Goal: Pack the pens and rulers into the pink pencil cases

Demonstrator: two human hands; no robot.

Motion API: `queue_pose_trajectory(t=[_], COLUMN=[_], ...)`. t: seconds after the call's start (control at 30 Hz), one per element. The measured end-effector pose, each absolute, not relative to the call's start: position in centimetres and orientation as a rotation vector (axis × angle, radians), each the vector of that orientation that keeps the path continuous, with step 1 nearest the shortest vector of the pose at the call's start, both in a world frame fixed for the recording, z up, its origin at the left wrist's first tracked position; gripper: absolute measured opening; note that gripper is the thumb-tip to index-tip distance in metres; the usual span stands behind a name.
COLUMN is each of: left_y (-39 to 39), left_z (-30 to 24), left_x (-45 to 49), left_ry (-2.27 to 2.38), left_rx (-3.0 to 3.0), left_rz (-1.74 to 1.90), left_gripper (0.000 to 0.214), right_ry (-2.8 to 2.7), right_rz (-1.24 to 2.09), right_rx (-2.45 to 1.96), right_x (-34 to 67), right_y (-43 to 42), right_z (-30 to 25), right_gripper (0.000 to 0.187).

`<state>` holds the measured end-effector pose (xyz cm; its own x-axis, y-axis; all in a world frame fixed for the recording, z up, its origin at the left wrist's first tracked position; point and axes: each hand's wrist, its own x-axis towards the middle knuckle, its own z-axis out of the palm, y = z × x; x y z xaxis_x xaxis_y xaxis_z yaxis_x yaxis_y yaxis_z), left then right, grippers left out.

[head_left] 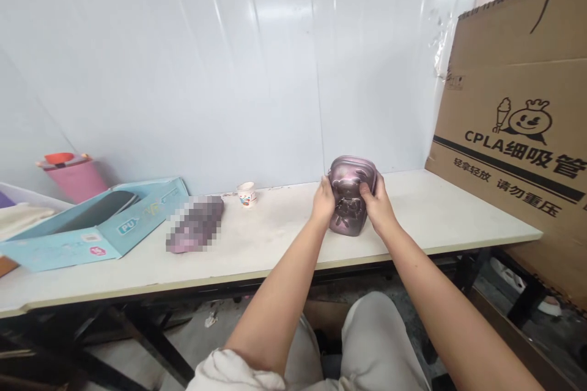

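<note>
A shiny purple and dark case (350,211) with rounded corners and a raised cartoon-like figure on its front stands tilted at the table, held between both hands. My left hand (323,200) is closed around its left edge, the fingers mostly hidden behind it. My right hand (378,204) grips the right edge, thumb lying on the front face. Farther left on the table lies another purple and dark item (196,225), blurred out by pixels, so its kind cannot be made out.
A paper cup (246,194) stands near the wall. At the left are a light-blue open box (132,235) with a dark object (103,208) inside and a pink container (80,180). A big cardboard carton (513,85) rises at the right, beside the white table (275,244).
</note>
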<state>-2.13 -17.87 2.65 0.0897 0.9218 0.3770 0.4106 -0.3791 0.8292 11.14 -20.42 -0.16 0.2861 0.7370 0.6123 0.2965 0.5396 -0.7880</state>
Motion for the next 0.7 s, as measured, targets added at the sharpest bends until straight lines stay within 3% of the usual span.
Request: queue_pose_trajectory(t=[0.2,0.47,0.7], left_y=[-17.5,-16.9,-17.1], left_z=[-2.7,-0.7,-1.4], left_x=[-3.0,-11.8,-21.4], left_ry=[1.288,1.696,1.893], left_rx=[2.007,2.057,2.161], left_rz=[1.179,0.903,0.671], left_gripper=[0.061,0.06,0.076], right_ry=[-1.429,-1.769,-2.048], right_rz=[0.364,0.496,0.55], right_rx=[-1.264,-1.513,-1.575], right_x=[10.1,2.4,-6.6], right_y=[-19.7,-17.7,-14.7], right_z=[-5.5,-2.8,-2.3], right_gripper=[0.051,0.053,0.052])
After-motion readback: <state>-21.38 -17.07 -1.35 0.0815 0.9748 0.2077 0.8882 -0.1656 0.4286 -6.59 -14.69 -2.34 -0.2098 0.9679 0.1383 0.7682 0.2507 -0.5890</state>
